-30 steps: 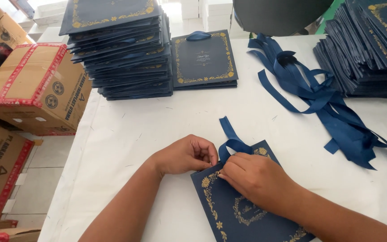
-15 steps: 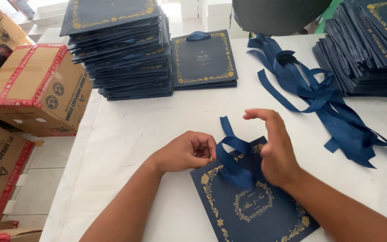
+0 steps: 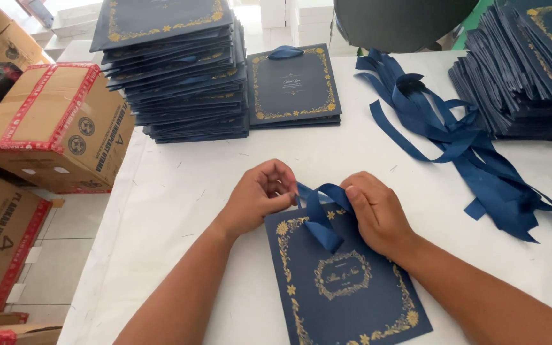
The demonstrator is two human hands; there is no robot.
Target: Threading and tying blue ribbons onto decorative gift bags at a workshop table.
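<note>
Navy gift bag point(image 3: 346, 281), gold floral border; both hands' grip pinching its ribbon handle point(image 3: 319, 211).

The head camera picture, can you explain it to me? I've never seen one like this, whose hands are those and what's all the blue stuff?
The camera sits on a person's head and looks down at their own bare hands over a white table. The left hand and right hand pinch a dark blue ribbon at the top edge of a flat navy bag with gold trim. Farther back are a tall stack of the same bags, a shorter pile, loose ribbons and another stack. Cardboard boxes stand at the left.
</note>
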